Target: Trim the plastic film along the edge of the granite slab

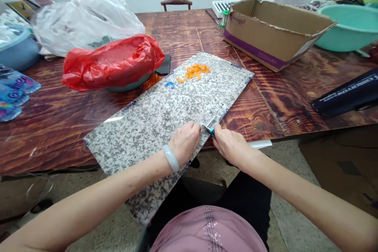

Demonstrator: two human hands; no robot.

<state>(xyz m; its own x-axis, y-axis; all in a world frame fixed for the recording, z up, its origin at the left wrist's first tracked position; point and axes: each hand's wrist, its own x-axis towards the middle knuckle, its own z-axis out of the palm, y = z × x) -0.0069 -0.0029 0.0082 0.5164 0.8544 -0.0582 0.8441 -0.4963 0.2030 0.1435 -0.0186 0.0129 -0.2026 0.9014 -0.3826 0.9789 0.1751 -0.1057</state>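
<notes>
So far, orange clippings (193, 72) lay heaped on the granite-patterned board (153, 134) across the desk (260, 114); the right grip (230, 145) pinched blue-handled snips (211, 130), while the curled left grip (184, 143) held nothing clearly.

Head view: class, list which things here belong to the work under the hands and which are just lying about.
In use: left hand, right hand, blue-handled scissors, granite-patterned sheet, orange pieces.

Lying about: red plastic bag, cardboard box, teal basin.
</notes>
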